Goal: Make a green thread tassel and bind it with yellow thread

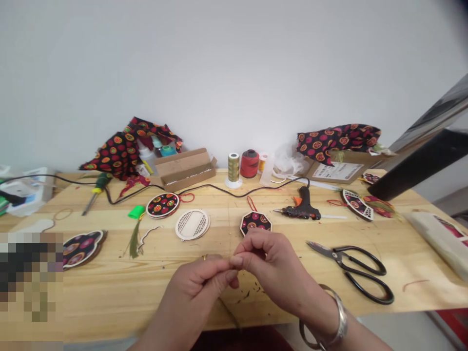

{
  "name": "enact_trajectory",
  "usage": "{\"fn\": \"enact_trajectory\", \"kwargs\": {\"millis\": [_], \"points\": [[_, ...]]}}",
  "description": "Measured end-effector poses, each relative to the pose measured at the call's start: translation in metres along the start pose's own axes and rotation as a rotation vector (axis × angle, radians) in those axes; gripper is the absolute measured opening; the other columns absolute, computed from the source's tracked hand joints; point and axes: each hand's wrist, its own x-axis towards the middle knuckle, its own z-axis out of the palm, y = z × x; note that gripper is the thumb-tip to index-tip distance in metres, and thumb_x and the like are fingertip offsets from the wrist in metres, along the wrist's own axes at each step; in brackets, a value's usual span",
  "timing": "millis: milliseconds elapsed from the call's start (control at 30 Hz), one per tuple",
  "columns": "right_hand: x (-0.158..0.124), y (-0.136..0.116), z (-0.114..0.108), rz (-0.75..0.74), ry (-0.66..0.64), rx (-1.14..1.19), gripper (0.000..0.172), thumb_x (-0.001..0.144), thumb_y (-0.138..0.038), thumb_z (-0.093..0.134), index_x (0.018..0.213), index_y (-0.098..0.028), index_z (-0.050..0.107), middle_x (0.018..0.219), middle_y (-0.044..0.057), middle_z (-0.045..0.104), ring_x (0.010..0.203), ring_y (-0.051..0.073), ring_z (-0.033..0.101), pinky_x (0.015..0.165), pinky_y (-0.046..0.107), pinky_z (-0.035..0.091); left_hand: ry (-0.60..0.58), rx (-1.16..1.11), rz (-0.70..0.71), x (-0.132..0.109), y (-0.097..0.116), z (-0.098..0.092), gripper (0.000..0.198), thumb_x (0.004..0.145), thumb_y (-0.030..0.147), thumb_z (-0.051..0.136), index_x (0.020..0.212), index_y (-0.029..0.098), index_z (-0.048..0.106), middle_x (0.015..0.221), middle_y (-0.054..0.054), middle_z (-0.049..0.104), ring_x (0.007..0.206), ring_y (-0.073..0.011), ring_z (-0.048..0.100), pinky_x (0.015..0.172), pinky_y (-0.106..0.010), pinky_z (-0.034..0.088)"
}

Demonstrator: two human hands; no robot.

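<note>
My left hand (204,282) and my right hand (276,265) meet at the fingertips above the table's front part, both pinched closed. Below my left hand hangs a thin bundle of olive-green thread (230,313); its upper end is hidden in the fingers. What my right fingertips pinch is too small to make out. Just beyond my right hand lies an octagonal ornament (255,222) with patterned black fabric and a red loop. Black-handled scissors (347,263) lie to the right, blades partly apart. A round wooden piece (192,224) rests ahead of my left hand.
A glue gun (302,207) lies right of centre, its black cord crossing the table. Thread spools (249,164) and a long cardboard box (190,170) line the wall. At left are a screwdriver (95,194), a round fabric ornament (163,205) and a green-topped tassel (135,239).
</note>
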Motion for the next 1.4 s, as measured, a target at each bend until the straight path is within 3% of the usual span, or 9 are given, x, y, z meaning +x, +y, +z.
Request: {"fn": "enact_trajectory", "kwargs": {"millis": [300, 400, 500, 633, 767, 967, 1100, 1233, 1400], "points": [[0.016, -0.023, -0.001, -0.152, -0.045, 0.076, 0.017, 0.08, -0.018, 0.059, 0.063, -0.018, 0.061, 0.06, -0.003, 0.059, 0.06, 0.01, 0.054, 0.058, 0.021, 0.041, 0.167, 0.014, 0.118, 0.004, 0.019, -0.008, 0.02, 0.079, 0.029, 0.059, 0.063, 0.025, 0.07, 0.062, 0.002, 0.066, 0.066, -0.0175, 0.06, 0.065, -0.023, 0.044], [0.03, -0.019, -0.01, -0.31, 0.063, -0.048, 0.02, 0.086, -0.024, 0.054, 0.071, -0.019, 0.066, 0.067, -0.001, 0.062, 0.067, 0.012, 0.056, 0.064, 0.025, 0.042, 0.275, -0.078, 0.09, 0.008, 0.023, -0.014, 0.016, 0.077, 0.031, 0.062, 0.068, 0.026, 0.074, 0.081, -0.002, 0.072, 0.09, -0.0233, 0.061, 0.081, -0.027, 0.043], [0.044, -0.007, -0.018, -0.382, 0.193, -0.268, 0.019, 0.087, -0.02, 0.053, 0.079, -0.019, 0.07, 0.078, 0.004, 0.066, 0.079, 0.017, 0.057, 0.074, 0.031, 0.042, 0.335, -0.214, 0.086, 0.012, 0.019, -0.022, 0.013, 0.076, 0.032, 0.065, 0.076, 0.027, 0.077, 0.116, -0.004, 0.065, 0.117, -0.0275, 0.048, 0.095, -0.032, 0.037], [0.051, -0.003, -0.017, -0.348, 0.084, -0.183, 0.018, 0.085, -0.017, 0.055, 0.08, -0.019, 0.072, 0.08, 0.004, 0.07, 0.079, 0.017, 0.061, 0.076, 0.031, 0.045, 0.35, -0.312, 0.155, 0.018, 0.013, -0.031, 0.014, 0.08, 0.027, 0.063, 0.083, 0.028, 0.076, 0.138, 0.0, 0.047, 0.129, -0.0243, 0.033, 0.102, -0.033, 0.03], [0.049, -0.025, -0.008, -0.397, 0.003, 0.043, 0.026, 0.087, -0.016, 0.051, 0.106, -0.023, 0.067, 0.106, 0.002, 0.069, 0.099, 0.015, 0.061, 0.09, 0.03, 0.043, 0.346, -0.441, 0.196, 0.025, 0.02, -0.032, 0.013, 0.079, 0.021, 0.065, 0.08, 0.028, 0.076, 0.138, 0.002, 0.045, 0.129, -0.0219, 0.032, 0.1, -0.028, 0.034], [0.054, -0.052, 0.008, -0.396, -0.312, 0.403, 0.039, 0.091, -0.016, 0.044, 0.124, -0.033, 0.054, 0.122, -0.002, 0.061, 0.112, 0.012, 0.056, 0.098, 0.029, 0.042, 0.343, -0.7, 0.183, 0.035, 0.029, -0.03, 0.012, 0.078, 0.019, 0.066, 0.081, 0.023, 0.076, 0.142, 0.001, 0.04, 0.131, -0.0221, 0.031, 0.094, -0.024, 0.039], [0.061, -0.053, 0.019, -0.415, -0.303, 0.409, 0.032, 0.091, -0.021, 0.045, 0.115, -0.033, 0.063, 0.112, -0.004, 0.066, 0.11, 0.014, 0.057, 0.095, 0.028, 0.044, 0.376, -0.833, 0.139, 0.038, 0.026, -0.032, 0.016, 0.078, 0.023, 0.066, 0.091, 0.024, 0.074, 0.137, -0.001, 0.047, 0.131, -0.0219, 0.032, 0.098, -0.028, 0.038], [0.063, -0.049, 0.027, -0.412, -0.295, 0.37, 0.029, 0.09, -0.017, 0.047, 0.106, -0.03, 0.068, 0.094, -0.003, 0.069, 0.093, 0.013, 0.061, 0.087, 0.026, 0.046, 0.376, -0.918, 0.085, 0.039, 0.023, -0.031, 0.018, 0.079, 0.026, 0.065, 0.095, 0.025, 0.073, 0.13, -0.002, 0.054, 0.127, -0.0208, 0.036, 0.085, -0.024, 0.045], [0.066, -0.041, 0.034, -0.335, -0.277, 0.351, 0.023, 0.086, -0.017, 0.053, 0.097, -0.025, 0.072, 0.079, -0.003, 0.067, 0.076, 0.012, 0.059, 0.073, 0.022, 0.047, 0.374, -0.982, 0.088, 0.041, 0.02, -0.031, 0.024, 0.083, 0.026, 0.061, 0.106, 0.028, 0.068, 0.122, -0.001, 0.058, 0.102, -0.0151, 0.053, 0.073, -0.021, 0.047]]}}
